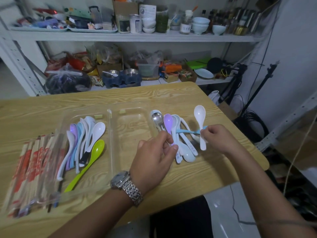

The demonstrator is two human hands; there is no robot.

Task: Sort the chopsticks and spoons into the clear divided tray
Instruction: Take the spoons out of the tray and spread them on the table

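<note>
A clear divided tray (112, 134) lies on the wooden table. Its left compartment holds several wrapped chopsticks (30, 169). The middle one holds several spoons, among them a green spoon (85, 165). The right compartment shows only the table's wood grain through its clear base. My left hand (154, 157) pinches a purple spoon (168, 123) and a metal spoon (157, 119) by their handles. My right hand (217, 138) holds a white spoon (200, 122) upright and a light blue spoon (187, 131) that lies crosswise. Loose white spoons (186, 152) lie between my hands.
The wooden table (171, 95) ends close to the right of my right hand. Behind it stands a white shelf (137, 36) crowded with bowls, jars, bags and boxes. A tripod and cables (253, 121) stand on the floor at right.
</note>
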